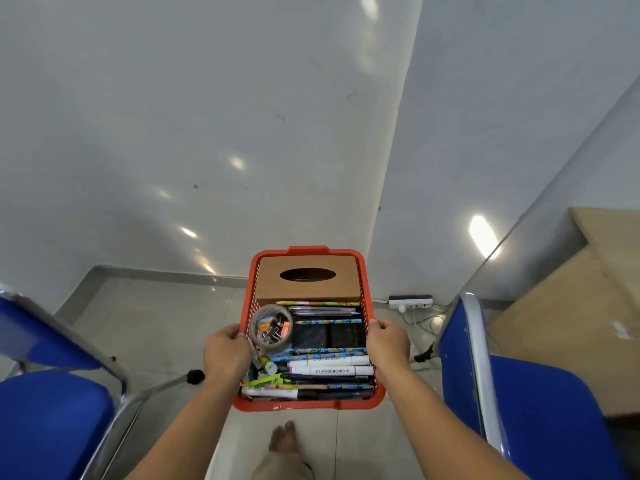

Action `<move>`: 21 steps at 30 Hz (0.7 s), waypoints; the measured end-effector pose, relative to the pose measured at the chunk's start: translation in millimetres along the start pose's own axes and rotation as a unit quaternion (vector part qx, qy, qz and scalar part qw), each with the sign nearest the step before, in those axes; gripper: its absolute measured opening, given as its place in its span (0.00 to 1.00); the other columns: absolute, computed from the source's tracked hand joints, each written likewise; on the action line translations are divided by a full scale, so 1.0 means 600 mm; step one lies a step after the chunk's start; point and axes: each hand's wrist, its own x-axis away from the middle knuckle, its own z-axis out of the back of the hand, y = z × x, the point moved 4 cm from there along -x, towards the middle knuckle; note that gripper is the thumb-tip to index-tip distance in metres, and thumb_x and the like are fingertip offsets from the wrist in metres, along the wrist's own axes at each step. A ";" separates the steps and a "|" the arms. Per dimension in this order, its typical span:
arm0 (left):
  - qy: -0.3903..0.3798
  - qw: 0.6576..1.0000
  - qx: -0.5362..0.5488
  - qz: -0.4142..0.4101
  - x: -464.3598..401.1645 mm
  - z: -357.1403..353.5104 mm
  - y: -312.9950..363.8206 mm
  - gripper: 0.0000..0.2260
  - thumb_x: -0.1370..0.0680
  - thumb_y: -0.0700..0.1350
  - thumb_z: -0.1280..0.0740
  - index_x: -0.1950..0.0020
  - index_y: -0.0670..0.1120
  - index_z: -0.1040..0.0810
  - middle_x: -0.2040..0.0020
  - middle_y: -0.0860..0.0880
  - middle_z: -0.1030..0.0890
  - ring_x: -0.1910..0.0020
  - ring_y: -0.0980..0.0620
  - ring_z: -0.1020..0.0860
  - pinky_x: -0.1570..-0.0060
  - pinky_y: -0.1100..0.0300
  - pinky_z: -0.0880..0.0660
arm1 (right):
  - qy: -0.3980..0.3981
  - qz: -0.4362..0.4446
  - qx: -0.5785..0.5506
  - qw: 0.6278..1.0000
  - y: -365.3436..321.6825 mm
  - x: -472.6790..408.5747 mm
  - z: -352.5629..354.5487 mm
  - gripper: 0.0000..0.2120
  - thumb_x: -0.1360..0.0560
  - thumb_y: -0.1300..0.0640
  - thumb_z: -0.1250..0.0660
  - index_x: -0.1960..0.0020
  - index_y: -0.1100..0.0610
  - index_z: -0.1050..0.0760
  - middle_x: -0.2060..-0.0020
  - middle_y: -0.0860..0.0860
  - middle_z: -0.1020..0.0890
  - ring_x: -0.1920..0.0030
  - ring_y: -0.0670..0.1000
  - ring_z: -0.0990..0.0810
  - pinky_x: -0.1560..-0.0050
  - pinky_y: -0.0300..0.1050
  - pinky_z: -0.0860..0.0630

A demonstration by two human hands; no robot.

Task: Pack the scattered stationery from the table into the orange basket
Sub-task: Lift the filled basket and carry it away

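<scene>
Basket: the orange perforated plastic basket [367, 282] is held in the air over a pale tiled floor [145, 327], between the two hands, packed with stationery.
Left hand: the left hand [225, 353] grips the basket's left rim, fingers curled over the edge beside the tape roll.
Right hand: the right hand [388, 342] grips the right rim, thumb hooked over the top edge, fingers wrapped down the outer wall.
Far end of basket: a brown cardboard tissue box with a dark oval slot [308, 282] fills the far end.
Left side inside: a roll of clear tape [272, 327] lies flat, with black binder clips and small orange bits inside its ring.
Middle: a black mesh holder [327, 334] lies between patterned blue pencils [327, 321].
Near end: white markers lie across the basket; one white marker [330, 371] reads "COLOR", the smaller writing beside it too small to read. A lime-green highlighter [266, 380] and dark pens lie below it.
Surroundings: blue padded chairs with chrome frames stand at left [52, 410] and right [536, 403]; a white power strip [410, 302] lies by the wall; a bare foot [284, 441] shows below the basket.
</scene>
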 end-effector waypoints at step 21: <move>-0.059 0.993 -0.096 -0.031 -0.414 -0.287 -0.110 0.11 0.19 0.42 0.40 0.41 0.46 0.20 0.54 0.47 0.16 0.60 0.50 0.17 0.67 0.60 0.24 | 0.005 -0.041 0.037 0.998 0.139 -0.383 -0.237 0.13 0.20 0.54 0.42 0.58 0.54 0.23 0.63 0.54 0.18 0.61 0.54 0.18 0.57 0.53 0.19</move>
